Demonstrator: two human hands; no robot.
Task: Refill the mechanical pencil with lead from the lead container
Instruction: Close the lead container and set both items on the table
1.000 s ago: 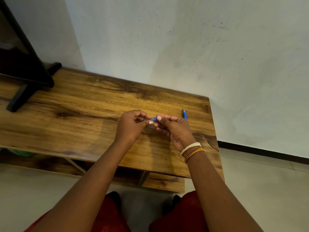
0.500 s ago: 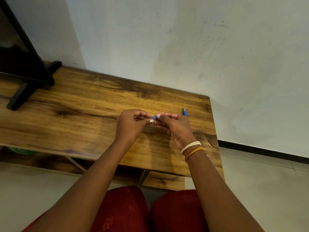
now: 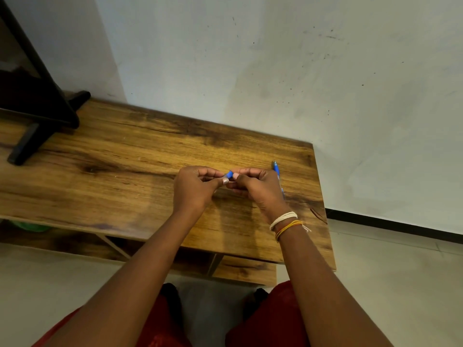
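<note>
My left hand [image 3: 194,189] and my right hand [image 3: 258,189] meet fingertip to fingertip above the middle of the wooden table [image 3: 125,171]. Between them they pinch a small lead container [image 3: 229,174], of which only a blue end shows; the rest is hidden by my fingers. The blue mechanical pencil [image 3: 276,169] lies on the table just behind my right hand, its lower part covered by that hand. My right wrist wears white and orange thread bands.
A black stand [image 3: 37,116] occupies the table's far left corner. The table's right edge [image 3: 323,196] is close to my right hand, and a white wall rises behind. My knees in red cloth are below the near edge.
The hands stay pinched together on the small blue-ended container with only slight finger shifts. The pencil has not moved.
</note>
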